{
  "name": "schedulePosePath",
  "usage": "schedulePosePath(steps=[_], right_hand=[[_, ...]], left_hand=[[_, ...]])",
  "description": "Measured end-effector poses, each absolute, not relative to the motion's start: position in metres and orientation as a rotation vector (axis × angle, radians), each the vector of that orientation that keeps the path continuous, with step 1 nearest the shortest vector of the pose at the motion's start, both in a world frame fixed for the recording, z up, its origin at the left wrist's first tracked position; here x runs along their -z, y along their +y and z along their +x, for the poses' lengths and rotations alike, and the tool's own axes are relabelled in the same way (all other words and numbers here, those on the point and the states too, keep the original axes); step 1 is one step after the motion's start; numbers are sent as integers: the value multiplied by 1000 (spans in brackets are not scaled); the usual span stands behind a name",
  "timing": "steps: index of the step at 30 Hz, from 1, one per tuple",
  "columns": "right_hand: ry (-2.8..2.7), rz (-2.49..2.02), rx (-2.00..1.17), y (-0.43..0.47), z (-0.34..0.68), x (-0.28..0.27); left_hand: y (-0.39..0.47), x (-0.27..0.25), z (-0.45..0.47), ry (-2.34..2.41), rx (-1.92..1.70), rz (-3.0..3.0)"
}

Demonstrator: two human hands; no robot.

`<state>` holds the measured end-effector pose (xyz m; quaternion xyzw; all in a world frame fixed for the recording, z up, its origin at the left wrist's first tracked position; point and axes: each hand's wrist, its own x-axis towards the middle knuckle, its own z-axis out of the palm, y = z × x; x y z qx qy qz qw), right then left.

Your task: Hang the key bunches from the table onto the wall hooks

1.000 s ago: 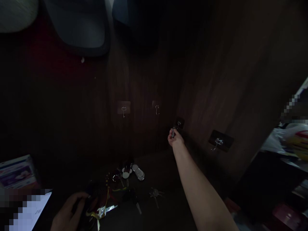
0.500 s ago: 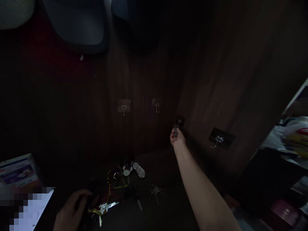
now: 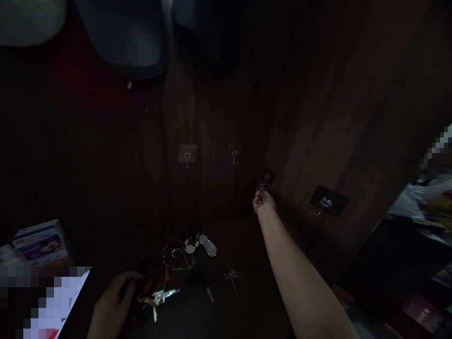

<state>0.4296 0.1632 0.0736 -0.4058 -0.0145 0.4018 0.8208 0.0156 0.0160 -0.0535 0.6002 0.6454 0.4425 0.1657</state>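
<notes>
My right hand (image 3: 264, 202) is closed around a small bunch of keys (image 3: 262, 189), just under a metal wall hook (image 3: 267, 177) on a dark pad. The bunch's upper end is very near the hook; I cannot tell whether it touches. Low on the left, my left hand (image 3: 115, 301) rests with bent fingers, thumb and forefinger apart, beside a dark tangle whose details are lost in shadow. Right of it lie bright keys with a yellow cord (image 3: 158, 297), a black-headed key (image 3: 208, 289), a key bunch (image 3: 233, 274) and a silver fob (image 3: 208, 246) with a white mouse-shaped charm (image 3: 191, 246).
Other hooks are a left one (image 3: 187, 156), a middle one (image 3: 235, 154) and a right one (image 3: 325, 203) on the dark wood panels. Caps (image 3: 123, 37) hang above. A purple-and-white box (image 3: 42, 245) stands left; a pink item (image 3: 423, 313) is at lower right.
The whole view has shifted slightly, so things appear a little further right. My right hand stays beneath the same hook with the keys, and my left hand stays by the dark tangle.
</notes>
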Motion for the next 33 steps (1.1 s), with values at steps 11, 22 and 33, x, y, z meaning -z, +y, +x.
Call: schedulePosePath(steps=[11,22,33], right_hand=[[-194,-1003,-802,119,419,-4],[-829,-1287,-972,62,395,44],[-1787,-1523,-788,21,377,45]], left_hand=[[15,53,16,1810,-1261,1781],[14,52,18,1836,-1274,1782],[13,56,19,1841,-1346,1761]])
